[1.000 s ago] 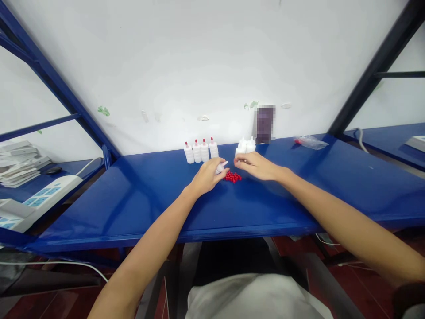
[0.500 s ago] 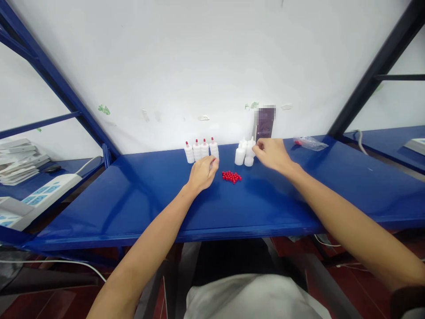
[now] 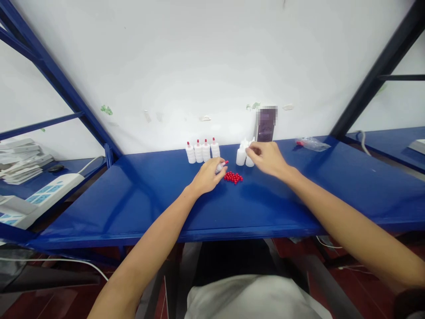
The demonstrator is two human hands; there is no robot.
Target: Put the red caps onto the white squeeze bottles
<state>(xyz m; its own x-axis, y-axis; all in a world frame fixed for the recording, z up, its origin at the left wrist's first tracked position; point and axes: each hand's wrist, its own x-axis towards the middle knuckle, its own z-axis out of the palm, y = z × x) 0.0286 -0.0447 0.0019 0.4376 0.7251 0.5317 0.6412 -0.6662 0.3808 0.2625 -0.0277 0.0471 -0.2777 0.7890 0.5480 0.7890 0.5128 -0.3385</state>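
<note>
My left hand (image 3: 207, 177) is closed around a small white squeeze bottle (image 3: 219, 168) that lies tilted in the grip, its red tip pointing right. Just behind it, several white bottles with red caps (image 3: 198, 153) stand in a row near the wall. To the right of my left hand is a pile of small red caps (image 3: 234, 178) on the table. My right hand (image 3: 267, 157) pinches at the top of a white squeeze bottle (image 3: 249, 162) in a cluster of uncapped white bottles (image 3: 241, 157); the fingers partly cover its nozzle.
A dark phone-like object (image 3: 266, 126) leans on the wall behind the uncapped bottles. A clear plastic bag (image 3: 314, 144) with something red lies farther right on the blue table (image 3: 139, 195). Power strips (image 3: 49, 190) and stacked white pieces (image 3: 21, 161) are at the left.
My left hand has turned, so the held bottle and its red tip now show. The right hand has shifted slightly left and down, onto the front bottle of the cluster.
</note>
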